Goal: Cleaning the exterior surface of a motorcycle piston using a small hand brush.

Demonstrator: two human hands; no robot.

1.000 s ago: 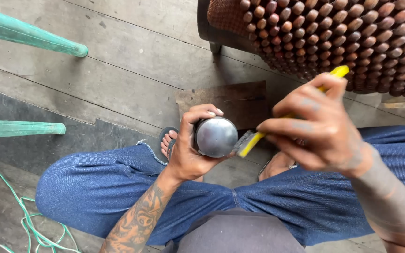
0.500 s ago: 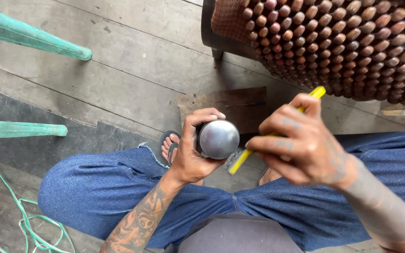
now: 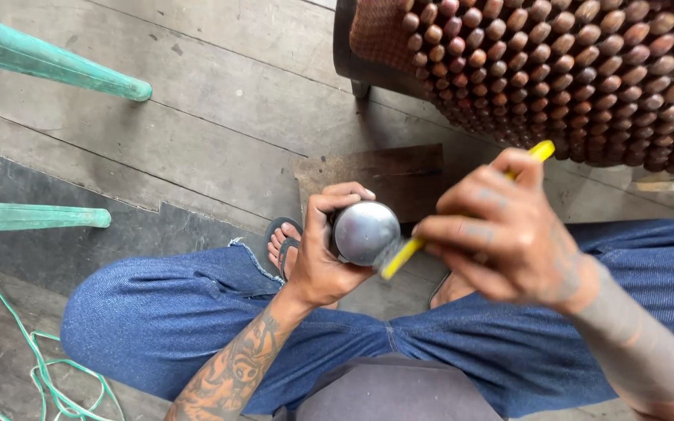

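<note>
head view | metal ball [image 3: 365, 231] is gripped in the closed fingers of the left hand [image 3: 321, 261], held above the lap over the wooden floor [image 3: 157, 132] | yellow tool [image 3: 431, 234] is clasped in the right hand [image 3: 509, 234], tip set against the ball | surface looks smooth; how much work is left cannot be told

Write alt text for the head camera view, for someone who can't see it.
A seated person's left hand holds a rounded grey metal object while the right hand presses a yellow-handled tool against it, above blue jeans and a wooden floor.
</note>
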